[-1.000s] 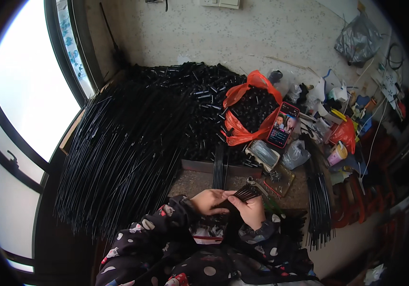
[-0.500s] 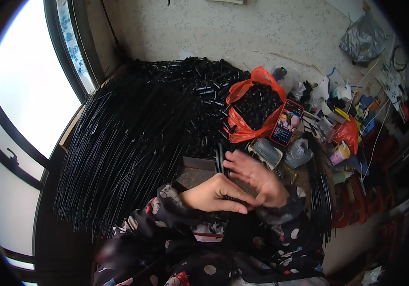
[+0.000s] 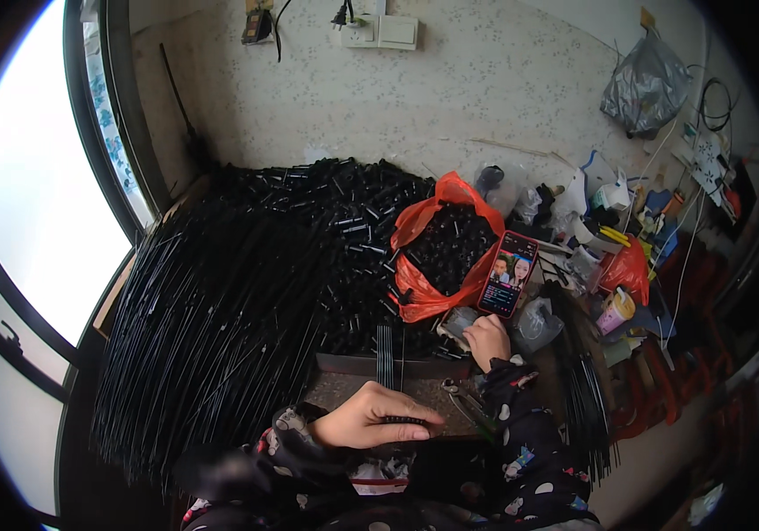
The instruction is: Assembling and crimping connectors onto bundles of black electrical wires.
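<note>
Black pieces [image 3: 405,420] sit in a row between the thumb and curled fingers of my left hand [image 3: 360,418], on the near side of the red bag [image 3: 426,306]. Just below that bag, my right hand [image 3: 488,340] is at some translucent grey material [image 3: 460,319]; I cannot tell whether it grips any. Right of the bag is a phone [image 3: 508,274]; left of it, long black rods [image 3: 211,345] spread out.

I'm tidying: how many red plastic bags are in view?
2: an open red bag left of the phone, a smaller red bag behind the cup. Others may be hidden.
</note>
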A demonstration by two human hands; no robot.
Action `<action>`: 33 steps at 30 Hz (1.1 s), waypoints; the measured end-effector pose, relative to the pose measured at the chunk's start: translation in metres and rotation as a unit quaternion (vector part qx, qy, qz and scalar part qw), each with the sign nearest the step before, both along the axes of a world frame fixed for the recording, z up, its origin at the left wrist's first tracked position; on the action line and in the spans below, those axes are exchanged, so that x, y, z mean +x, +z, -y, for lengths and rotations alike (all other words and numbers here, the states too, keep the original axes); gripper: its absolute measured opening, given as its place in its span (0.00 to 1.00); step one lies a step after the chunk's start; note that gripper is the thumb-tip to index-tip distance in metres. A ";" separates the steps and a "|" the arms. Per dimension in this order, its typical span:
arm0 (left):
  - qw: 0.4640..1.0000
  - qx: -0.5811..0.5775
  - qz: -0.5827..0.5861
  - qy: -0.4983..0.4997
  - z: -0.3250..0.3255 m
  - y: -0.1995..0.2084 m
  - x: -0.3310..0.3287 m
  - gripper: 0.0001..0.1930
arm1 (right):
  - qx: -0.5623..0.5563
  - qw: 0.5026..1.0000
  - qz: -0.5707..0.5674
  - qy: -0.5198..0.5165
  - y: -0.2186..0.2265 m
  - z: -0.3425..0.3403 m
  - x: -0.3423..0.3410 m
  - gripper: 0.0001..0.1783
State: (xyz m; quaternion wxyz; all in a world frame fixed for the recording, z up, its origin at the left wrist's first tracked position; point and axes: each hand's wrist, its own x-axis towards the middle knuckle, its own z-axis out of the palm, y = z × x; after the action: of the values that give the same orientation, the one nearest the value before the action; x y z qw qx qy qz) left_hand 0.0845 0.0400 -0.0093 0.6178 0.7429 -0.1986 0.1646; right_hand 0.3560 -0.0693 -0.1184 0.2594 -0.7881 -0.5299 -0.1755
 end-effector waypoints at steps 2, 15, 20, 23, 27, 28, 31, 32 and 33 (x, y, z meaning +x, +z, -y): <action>1.000 0.000 -0.017 0.014 -0.002 0.001 -0.001 0.13 | 0.009 0.999 0.021 0.026 0.007 -0.002 -0.007 0.03; 0.991 0.038 0.012 0.131 0.005 0.001 -0.005 0.10 | 0.151 0.977 -0.038 0.148 0.131 0.063 -0.179 0.19; 0.990 0.052 0.017 0.131 0.015 0.001 -0.011 0.10 | 0.145 0.976 -0.014 0.161 0.134 0.071 -0.186 0.19; 0.991 0.063 0.024 0.113 0.018 0.000 -0.012 0.10 | 0.136 0.973 0.008 0.187 0.139 0.072 -0.190 0.19; 0.994 0.076 0.001 0.082 0.018 -0.001 -0.015 0.13 | 0.083 0.980 0.013 0.181 0.147 0.076 -0.188 0.16; 0.993 0.081 0.006 0.081 0.017 -0.002 -0.014 0.13 | 0.082 0.980 0.013 0.183 0.146 0.075 -0.188 0.16; 0.993 0.090 0.022 0.067 0.019 -0.005 -0.014 0.14 | 0.101 0.967 -0.027 0.232 0.147 0.072 -0.185 0.14; 0.993 0.090 0.022 0.071 0.018 -0.004 -0.015 0.14 | 0.118 0.957 -0.029 0.264 0.150 0.069 -0.182 0.14; 0.992 0.099 0.013 0.077 0.018 -0.003 -0.017 0.14 | 0.134 0.945 -0.031 0.297 0.152 0.067 -0.181 0.14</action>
State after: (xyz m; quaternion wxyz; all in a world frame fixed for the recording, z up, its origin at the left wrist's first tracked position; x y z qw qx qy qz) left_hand 0.0675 0.0218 -0.0124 0.5239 0.8111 -0.1645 0.2012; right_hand 0.1751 -0.1358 0.0333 0.4195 -0.5580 -0.7030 -0.1355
